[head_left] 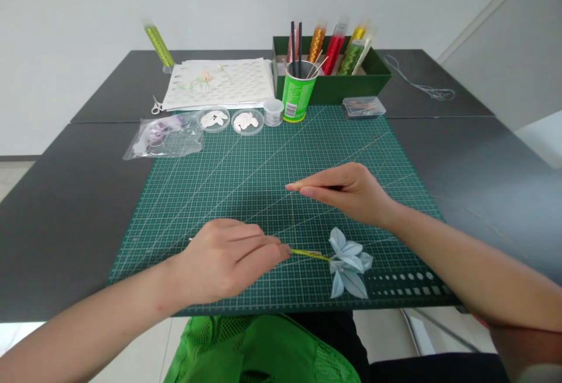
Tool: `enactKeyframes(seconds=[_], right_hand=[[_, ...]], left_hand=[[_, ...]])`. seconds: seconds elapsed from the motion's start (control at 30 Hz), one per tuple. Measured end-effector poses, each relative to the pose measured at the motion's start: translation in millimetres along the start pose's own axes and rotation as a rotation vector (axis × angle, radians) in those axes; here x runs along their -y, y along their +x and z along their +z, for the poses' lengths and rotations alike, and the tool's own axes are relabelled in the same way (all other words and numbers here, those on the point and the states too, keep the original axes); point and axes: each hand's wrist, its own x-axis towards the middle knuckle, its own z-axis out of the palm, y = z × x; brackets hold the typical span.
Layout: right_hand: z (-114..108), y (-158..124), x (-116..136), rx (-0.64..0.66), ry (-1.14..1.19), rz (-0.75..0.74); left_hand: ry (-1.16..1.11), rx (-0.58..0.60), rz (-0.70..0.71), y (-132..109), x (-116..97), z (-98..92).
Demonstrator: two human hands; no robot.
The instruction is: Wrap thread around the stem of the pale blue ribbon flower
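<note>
My left hand (228, 260) is closed in a pinch on the thin green-wrapped stem (307, 252) of a pale blue fabric flower (349, 261) that lies on the green cutting mat (211, 184). My right hand (346, 191) hovers above the mat with fingers pressed together, pinching a fine yellowish thread (292, 219) that runs down to the stem.
At the mat's far edge stand a green cup of sticks (296, 96), a small clear jar (273, 112), two shallow dishes of white petals (230, 120) and a plastic bag (164, 135). Behind them: a green box with thread tubes (333, 72), patterned sheets (222, 83), scissors (156, 105).
</note>
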Motion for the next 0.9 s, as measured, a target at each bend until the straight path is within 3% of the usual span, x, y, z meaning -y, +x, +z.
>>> enactKeyframes(seconds=[0.17,0.47,0.9], right_hand=[[4.3,1.2,-6.6,0.041,0.032,0.008],[4.7,-4.1,-3.6,-0.044,-0.004,-0.141],[12.3,-2.5,-23.4,0.263,-0.051,-0.283]], left_hand=[[0.022,-0.022,0.006,0.3,0.8,1.3],[-0.010,-0.007,0.000,1.8,0.8,2.6],[0.161,-0.159,0.041,-7.1,1.6,-0.9]])
